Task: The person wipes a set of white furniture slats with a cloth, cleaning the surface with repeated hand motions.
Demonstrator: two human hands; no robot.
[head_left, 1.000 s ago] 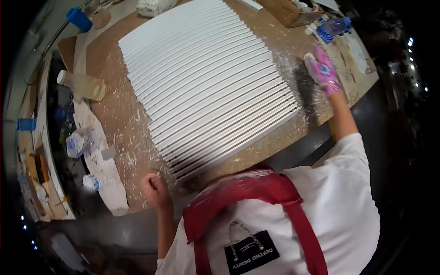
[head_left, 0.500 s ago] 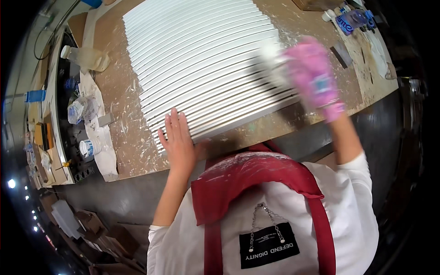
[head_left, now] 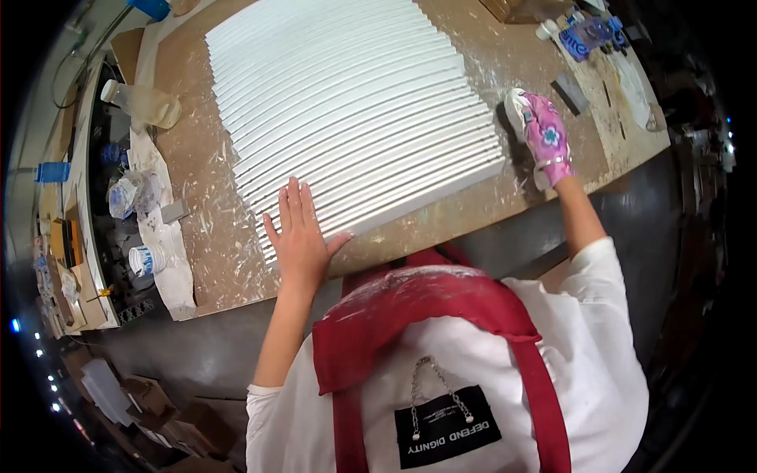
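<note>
A white panel with rows of parallel ridges (head_left: 347,102) lies on the workbench. My bare left hand (head_left: 298,240) is spread on its near left corner, fingers flat over the ridges and thumb out along the near edge. My right hand (head_left: 548,138) wears a pink flowered glove with a white palm side. It is just off the panel's right edge, above the bench, turned edge-on with the palm side toward the panel. The fingers are mostly hidden, so I cannot make out their pose or whether anything is in them.
The workbench (head_left: 205,260) is smeared with white marks. A grey block (head_left: 569,93) lies beyond my right hand, near a purple-labelled bottle (head_left: 587,38). On the left are a jug of cloudy liquid (head_left: 146,104), a white cup (head_left: 147,260) and a small grey block (head_left: 174,211).
My gloved right hand has moved right, from over the panel's right side to beside its edge, and is no longer blurred. My left hand stays on the panel, its thumb now more visible.
</note>
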